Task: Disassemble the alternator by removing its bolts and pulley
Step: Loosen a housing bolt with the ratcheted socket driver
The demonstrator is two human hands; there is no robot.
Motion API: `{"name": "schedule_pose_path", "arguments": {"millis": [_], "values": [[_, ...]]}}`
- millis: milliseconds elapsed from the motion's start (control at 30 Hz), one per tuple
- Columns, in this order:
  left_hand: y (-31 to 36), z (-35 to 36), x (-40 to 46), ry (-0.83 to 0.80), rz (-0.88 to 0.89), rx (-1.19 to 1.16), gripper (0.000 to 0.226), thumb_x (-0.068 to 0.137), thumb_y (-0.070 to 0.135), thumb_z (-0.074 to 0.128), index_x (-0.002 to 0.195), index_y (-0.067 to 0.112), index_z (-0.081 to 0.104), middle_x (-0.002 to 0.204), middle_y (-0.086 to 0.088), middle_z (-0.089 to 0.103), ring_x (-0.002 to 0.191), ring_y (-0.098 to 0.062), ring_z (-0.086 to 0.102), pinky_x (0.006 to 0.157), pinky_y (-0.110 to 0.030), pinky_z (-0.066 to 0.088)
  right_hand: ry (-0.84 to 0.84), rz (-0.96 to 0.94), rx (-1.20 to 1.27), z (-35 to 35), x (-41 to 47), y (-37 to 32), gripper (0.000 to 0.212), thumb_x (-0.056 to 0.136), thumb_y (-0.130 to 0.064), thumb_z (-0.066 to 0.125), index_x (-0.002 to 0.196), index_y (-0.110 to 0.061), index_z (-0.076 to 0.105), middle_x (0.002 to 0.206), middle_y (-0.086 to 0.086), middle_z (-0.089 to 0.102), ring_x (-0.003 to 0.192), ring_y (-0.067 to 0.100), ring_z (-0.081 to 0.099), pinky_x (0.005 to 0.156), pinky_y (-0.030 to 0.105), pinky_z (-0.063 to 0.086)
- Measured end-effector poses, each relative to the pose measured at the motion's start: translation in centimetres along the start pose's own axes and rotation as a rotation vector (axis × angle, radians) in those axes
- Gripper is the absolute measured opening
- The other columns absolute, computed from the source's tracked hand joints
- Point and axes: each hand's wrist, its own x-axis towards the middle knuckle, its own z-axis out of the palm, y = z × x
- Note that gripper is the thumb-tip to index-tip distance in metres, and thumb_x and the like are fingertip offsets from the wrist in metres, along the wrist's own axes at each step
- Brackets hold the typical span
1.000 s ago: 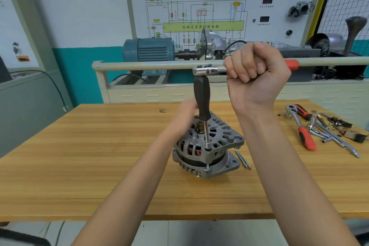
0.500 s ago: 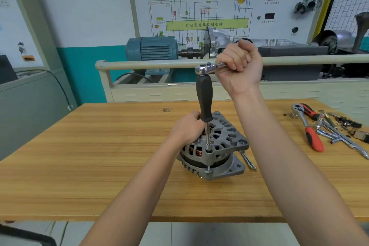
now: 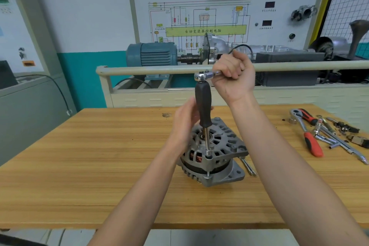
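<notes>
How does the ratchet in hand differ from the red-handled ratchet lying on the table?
The ratchet in hand is held level above the alternator, gripped by the right hand, and drives an upright black-handled extension. The red-handled ratchet lies flat on the table, untouched, nothing attached. Both have chrome heads.

Alternator (image 3: 217,158) housing: cast grey metal, matt, slightly rough, copper windings glinting through its slots. Driver handle (image 3: 203,106): black matt plastic or rubber; its shaft and socket polished steel. Ratchet head (image 3: 200,76): glossy chrome. Bench (image 3: 99,166): smooth wood-grain top, low sheen. Near the bench's right edge, spare ratchet (image 3: 307,136): chrome with a glossy red grip.
</notes>
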Motion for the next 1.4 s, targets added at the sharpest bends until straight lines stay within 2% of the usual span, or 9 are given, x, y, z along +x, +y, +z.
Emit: {"name": "schedule_pose_path", "arguments": {"millis": [100, 200, 500, 667, 733, 800, 967, 1233, 1400], "values": [[2.5, 1.0, -0.6, -0.285, -0.004, -0.343, 0.051, 0.090, 0.053, 0.044, 0.083, 0.004, 0.058, 0.059, -0.007, 0.061, 0.053, -0.018, 0.058, 0.057, -0.027, 0.052, -0.044, -0.112, -0.020, 0.4, -0.6, 0.1, 0.042, 0.079, -0.009, 0.039, 0.039, -0.014, 0.032, 0.033, -0.002, 0.029, 0.026, 0.013, 0.026, 0.037, 0.022, 0.024], [3.1, 2.2, -0.9, -0.200, -0.003, -0.202, 0.042, 0.092, 0.021, 0.058, 0.055, 0.014, 0.040, 0.038, 0.004, 0.031, 0.030, -0.007, 0.024, 0.035, -0.014, 0.023, -0.080, -0.251, -0.050, 1.2, -1.7, 0.6, 0.043, 0.078, -0.008, 0.041, 0.037, -0.016, 0.032, 0.033, -0.004, 0.025, 0.027, 0.010, 0.024, 0.036, 0.022, 0.022], [3.8, 2.2, -1.3, 0.145, -0.037, 0.065, 0.040, 0.097, 0.009, 0.052, 0.059, 0.018, 0.040, 0.042, 0.008, 0.043, 0.035, -0.006, 0.036, 0.036, -0.019, 0.032, -0.432, -1.032, -1.121, 2.5, -6.2, 6.7, 0.039, 0.084, -0.001, 0.052, 0.048, -0.014, 0.044, 0.050, -0.009, 0.037, 0.045, 0.009, 0.033, 0.049, 0.024, 0.029], [4.2, 0.3, -1.9, -0.155, 0.032, -0.106, 0.030, 0.085, 0.048, 0.056, 0.072, 0.024, 0.069, 0.072, 0.005, 0.064, 0.069, -0.009, 0.059, 0.068, -0.029, 0.047, -0.557, -1.195, -1.387, 2.2, -7.0, 8.1, 0.033, 0.083, 0.000, 0.050, 0.052, -0.008, 0.047, 0.047, 0.003, 0.033, 0.046, 0.010, 0.031, 0.049, 0.018, 0.028], [4.1, -1.3, -2.0, -0.261, 0.028, -0.215, 0.040, 0.094, 0.053, 0.044, 0.090, 0.028, 0.076, 0.093, 0.006, 0.072, 0.094, -0.014, 0.064, 0.091, -0.038, 0.049, -0.515, -1.193, -1.338, 2.3, -7.1, 8.4, 0.032, 0.084, 0.000, 0.050, 0.054, -0.011, 0.045, 0.048, 0.002, 0.032, 0.046, 0.008, 0.030, 0.049, 0.018, 0.028], [2.5, -2.1, -1.5, -0.080, 0.001, 0.067, 0.045, 0.104, 0.036, 0.034, 0.088, 0.026, 0.075, 0.093, 0.003, 0.074, 0.100, -0.022, 0.065, 0.100, -0.050, 0.044, -0.480, -1.172, -1.315, 2.5, -6.8, 8.7, 0.033, 0.084, -0.001, 0.049, 0.056, -0.016, 0.042, 0.047, -0.003, 0.029, 0.047, 0.004, 0.029, 0.050, 0.016, 0.027], [-2.6, -1.7, -1.5, -0.056, -0.149, 0.740, 0.043, 0.103, 0.014, 0.034, 0.060, 0.023, 0.040, 0.067, -0.010, 0.056, 0.068, -0.028, 0.050, 0.055, -0.025, 0.034, -0.438, -1.037, -1.180, 2.5, -6.0, 8.6, 0.038, 0.084, -0.006, 0.050, 0.051, -0.018, 0.034, 0.051, -0.010, 0.033, 0.044, 0.007, 0.030, 0.048, 0.022, 0.027], [-4.3, -2.8, -0.4, -0.126, -0.073, 0.593, 0.027, 0.102, 0.019, 0.042, 0.109, 0.030, 0.065, 0.118, -0.002, 0.065, 0.115, -0.022, 0.056, 0.098, -0.039, 0.043, -0.408, -0.618, -0.604, 2.4, -4.7, 5.2, 0.045, 0.082, -0.001, 0.038, 0.039, -0.015, 0.037, 0.037, -0.006, 0.031, 0.036, 0.009, 0.024, 0.044, 0.025, 0.023], [-3.4, -2.5, -0.4, -0.148, -0.103, 0.540, 0.034, 0.088, 0.024, 0.037, 0.109, 0.029, 0.064, 0.128, -0.006, 0.063, 0.124, -0.024, 0.052, 0.107, -0.044, 0.038, -0.298, -0.223, -0.125, 1.3, -2.5, 2.7, 0.045, 0.082, -0.007, 0.039, 0.037, -0.015, 0.035, 0.035, -0.002, 0.030, 0.031, 0.010, 0.027, 0.040, 0.022, 0.024]]}}
